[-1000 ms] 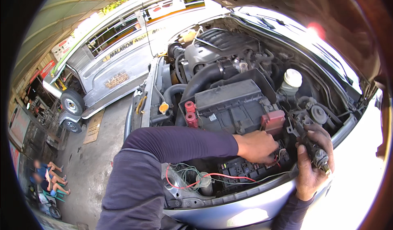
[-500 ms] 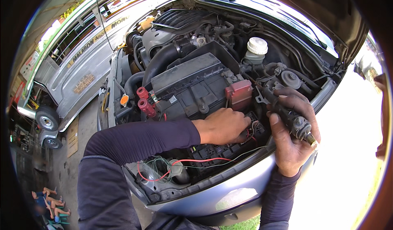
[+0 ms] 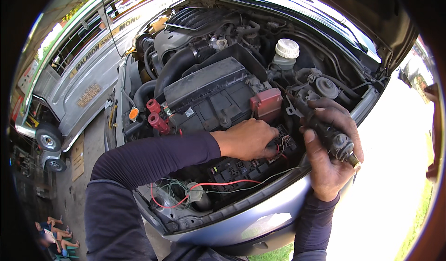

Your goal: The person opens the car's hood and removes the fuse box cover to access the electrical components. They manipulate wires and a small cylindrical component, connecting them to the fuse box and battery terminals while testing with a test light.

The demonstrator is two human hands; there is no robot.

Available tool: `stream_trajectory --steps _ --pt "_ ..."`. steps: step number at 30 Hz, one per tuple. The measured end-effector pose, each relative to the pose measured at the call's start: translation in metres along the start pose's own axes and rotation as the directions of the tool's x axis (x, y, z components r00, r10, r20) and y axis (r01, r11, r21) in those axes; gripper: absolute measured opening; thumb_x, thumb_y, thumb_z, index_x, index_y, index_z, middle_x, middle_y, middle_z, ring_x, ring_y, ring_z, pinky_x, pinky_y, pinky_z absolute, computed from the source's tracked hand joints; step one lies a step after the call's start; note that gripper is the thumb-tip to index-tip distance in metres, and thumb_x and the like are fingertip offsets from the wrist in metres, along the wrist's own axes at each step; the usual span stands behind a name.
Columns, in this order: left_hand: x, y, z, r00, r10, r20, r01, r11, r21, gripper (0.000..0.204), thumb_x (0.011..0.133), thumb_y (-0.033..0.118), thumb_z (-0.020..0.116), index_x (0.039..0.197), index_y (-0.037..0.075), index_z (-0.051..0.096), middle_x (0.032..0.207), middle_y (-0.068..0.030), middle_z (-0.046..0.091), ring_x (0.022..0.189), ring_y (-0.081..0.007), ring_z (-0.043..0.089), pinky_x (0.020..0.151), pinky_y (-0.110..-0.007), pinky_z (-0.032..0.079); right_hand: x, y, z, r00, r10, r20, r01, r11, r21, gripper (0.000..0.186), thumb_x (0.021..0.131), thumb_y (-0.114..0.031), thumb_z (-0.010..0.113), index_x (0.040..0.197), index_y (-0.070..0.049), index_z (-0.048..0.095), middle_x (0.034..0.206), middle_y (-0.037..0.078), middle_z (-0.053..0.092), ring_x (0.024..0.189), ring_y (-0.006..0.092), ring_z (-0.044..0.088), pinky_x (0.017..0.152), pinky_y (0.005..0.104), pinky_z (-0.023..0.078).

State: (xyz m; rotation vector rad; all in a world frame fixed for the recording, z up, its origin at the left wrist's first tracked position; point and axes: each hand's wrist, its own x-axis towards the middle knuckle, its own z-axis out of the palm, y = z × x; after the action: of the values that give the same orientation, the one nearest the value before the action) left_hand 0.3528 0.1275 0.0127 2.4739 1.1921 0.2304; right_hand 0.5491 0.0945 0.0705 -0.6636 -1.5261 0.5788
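Observation:
My left hand (image 3: 248, 139) reaches into the open fuse box (image 3: 232, 171) beside the car battery (image 3: 211, 110). Its fingers are closed and bent down next to thin red and white wires (image 3: 284, 144); the fingertips are hidden, so what they pinch cannot be made out. My right hand (image 3: 332, 163) is wrapped round a black, tube-shaped tool with a brass-coloured end (image 3: 339, 142), held above the right edge of the engine bay. The tool's far end points toward the red battery terminal cover (image 3: 267, 104).
A loose red wire (image 3: 223, 183) and a tangled thin green wire (image 3: 174, 186) lie across the near edge. Two red clamps (image 3: 158, 121) sit left of the battery. Behind are a white-capped reservoir (image 3: 285, 52) and the raised hood (image 3: 371, 10). People (image 3: 58, 235) sit at far left.
The view has shifted slightly, so the engine bay appears a little farther left. My left hand stays at the fuse box wires, and my right hand keeps hold of the black tool.

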Motion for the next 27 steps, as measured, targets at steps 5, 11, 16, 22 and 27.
stream_trajectory --steps 5,11,16,22,27 --pt "-0.002 0.007 0.002 0.998 -0.063 -0.022 0.064 0.996 0.067 0.032 0.086 0.027 0.072 0.096 -0.003 0.067 0.091 -0.0236 0.071 0.088 -0.0425 0.07 0.08 -0.051 0.057 -0.001 0.0 0.0 1.0 0.008 -0.008 -0.008 1.0 0.019 0.036 0.072 0.007 0.072 0.108 0.002 0.069 0.113 0.02 0.071 0.103 0.0272 0.069 0.094 0.0391 0.054" --pt "0.003 0.001 -0.007 0.999 -0.024 0.043 0.023 0.999 0.022 0.03 0.086 0.026 0.072 0.097 -0.001 0.065 0.089 -0.023 0.07 0.086 -0.0433 0.07 0.079 -0.052 0.057 0.0 0.001 0.001 1.0 -0.007 -0.004 0.007 1.0 0.024 0.037 0.071 0.008 0.072 0.107 0.002 0.07 0.114 0.02 0.071 0.102 0.0265 0.069 0.094 0.0392 0.054" --pt "-0.004 0.007 0.001 0.997 -0.062 -0.044 0.064 0.997 0.035 0.032 0.086 0.026 0.072 0.096 -0.003 0.063 0.091 -0.0233 0.07 0.087 -0.043 0.07 0.079 -0.051 0.057 -0.001 0.0 0.001 1.0 0.022 -0.003 -0.021 0.998 0.058 0.036 0.072 0.008 0.072 0.108 0.002 0.07 0.114 0.02 0.071 0.103 0.0266 0.069 0.095 0.0393 0.054" --pt "0.0 0.001 -0.002 1.0 -0.007 0.017 0.006 1.0 0.019 0.033 0.086 0.027 0.073 0.098 -0.003 0.063 0.093 -0.0232 0.07 0.087 -0.0436 0.07 0.079 -0.051 0.057 -0.001 0.001 0.001 1.0 0.024 -0.004 -0.024 0.999 0.028 0.036 0.073 0.006 0.073 0.108 0.002 0.07 0.114 0.02 0.071 0.104 0.0267 0.069 0.095 0.0394 0.054" --pt "-0.003 0.004 0.002 0.999 -0.031 -0.021 0.031 0.999 0.012 0.039 0.089 0.029 0.07 0.101 -0.007 0.067 0.084 -0.0278 0.07 0.085 -0.0456 0.072 0.077 -0.052 0.058 0.0 0.003 0.0 1.0 -0.008 0.006 0.007 1.0 0.02 0.035 0.073 0.005 0.074 0.108 0.001 0.07 0.114 0.02 0.071 0.104 0.0266 0.069 0.095 0.0392 0.054"
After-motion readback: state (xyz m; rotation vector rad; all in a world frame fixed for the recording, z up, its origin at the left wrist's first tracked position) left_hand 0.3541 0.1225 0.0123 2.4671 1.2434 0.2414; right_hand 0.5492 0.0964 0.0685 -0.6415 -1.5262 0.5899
